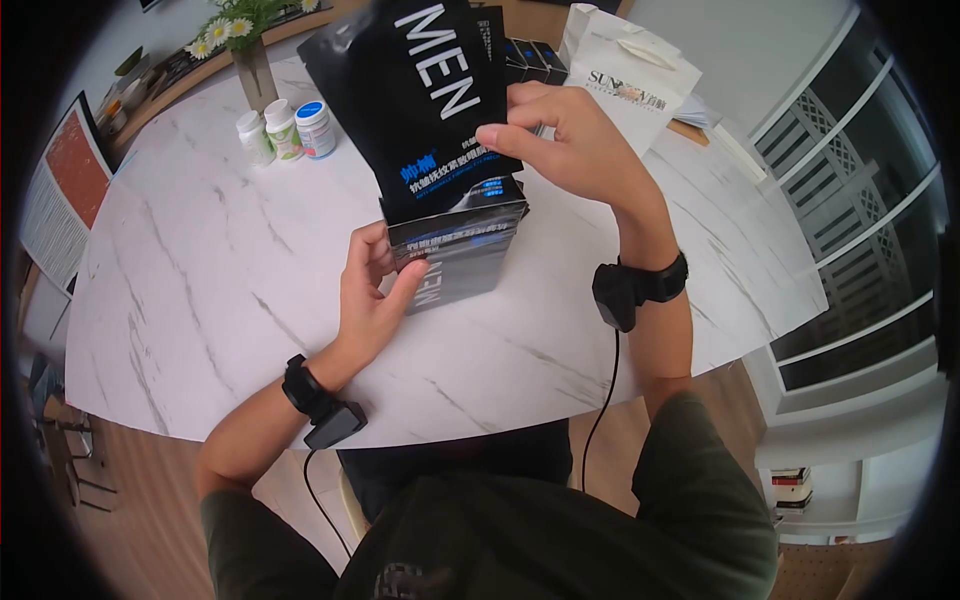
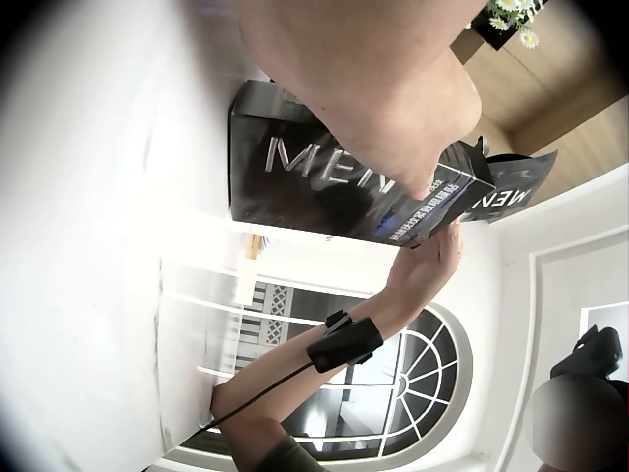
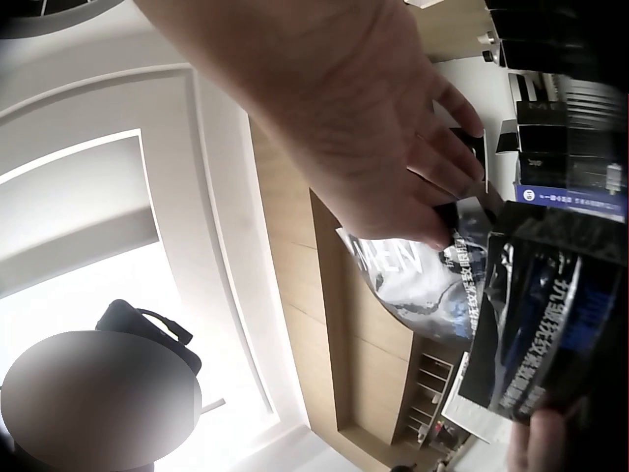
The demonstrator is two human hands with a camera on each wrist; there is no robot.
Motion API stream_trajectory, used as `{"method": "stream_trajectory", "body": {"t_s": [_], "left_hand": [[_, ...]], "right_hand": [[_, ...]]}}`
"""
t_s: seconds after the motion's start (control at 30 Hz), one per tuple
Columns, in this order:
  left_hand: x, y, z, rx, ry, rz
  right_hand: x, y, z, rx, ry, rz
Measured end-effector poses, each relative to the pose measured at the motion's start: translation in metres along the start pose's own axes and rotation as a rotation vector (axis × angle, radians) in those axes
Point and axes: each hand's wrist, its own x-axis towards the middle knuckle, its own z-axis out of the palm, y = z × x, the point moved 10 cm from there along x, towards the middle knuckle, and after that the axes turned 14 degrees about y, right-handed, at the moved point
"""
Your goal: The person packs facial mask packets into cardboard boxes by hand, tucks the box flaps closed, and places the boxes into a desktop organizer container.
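A: Hands first: together or apart?

B: Apart. Left hand (image 1: 375, 310) gripping the near end of a black carton (image 1: 460, 270), thumb across the printed face; right hand (image 1: 585, 145), farther out, pinching the right edge of a black "MEN" pouch (image 1: 410, 120) between thumb and fingers.

A: Location of the pouch?

B: Tilted above the top of the carton, over a marble-patterned table (image 1: 250, 350). Lower edge close against the carton's top; impossible to tell whether inside or just in front.

A: And the handling?

B: Probably light, thin and flexible, with a glossy skin likely to slip. Best taken by a side edge or upper corner, thumb and fingers flat, to avoid creasing. For the carton, stiff but probably thin card: best steadied by the side walls, without a hard squeeze.

A: Other containers, farther out?

B: Beyond the carton, small dark boxes (image 1: 535, 55) in a row, contents hidden. To the right, a white paper bag (image 1: 605, 65), upright, contents also out of sight. To the left, three small bottles (image 1: 284, 132) with lids on, contents unknown, and just behind, a vase (image 1: 256, 80) with white daisies (image 1: 220, 32).
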Motion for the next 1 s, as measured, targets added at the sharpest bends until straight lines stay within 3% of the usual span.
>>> {"method": "stream_trajectory", "body": {"t_s": [0.37, 0.43, 0.5, 0.57, 0.73, 0.8, 1.0], "left_hand": [[0.001, 0.002, -0.002, -0.012, 0.028, 0.023], [0.001, 0.0, -0.003, -0.014, 0.024, 0.008], [0.001, 0.002, -0.002, -0.01, 0.019, 0.014], [0.001, 0.002, -0.001, -0.007, 0.012, 0.02], [0.0, 0.002, 0.001, -0.044, -0.01, 0.028], [0.0, 0.006, 0.002, -0.036, -0.028, 0.019], [-0.003, 0.009, 0.006, -0.033, -0.069, 0.04]], "right_hand": [[-0.001, 0.0, -0.007, 0.188, 0.096, -0.011], [-0.009, -0.001, 0.011, 0.213, -0.138, -0.021], [-0.012, -0.003, 0.016, 0.211, -0.171, -0.077], [-0.012, 0.007, 0.018, 0.144, -0.233, -0.012], [-0.011, 0.007, 0.017, 0.142, -0.199, -0.027], [-0.006, -0.001, 0.008, 0.205, -0.075, -0.083], [0.0, 0.0, 0.003, 0.177, 0.027, -0.105]]}}
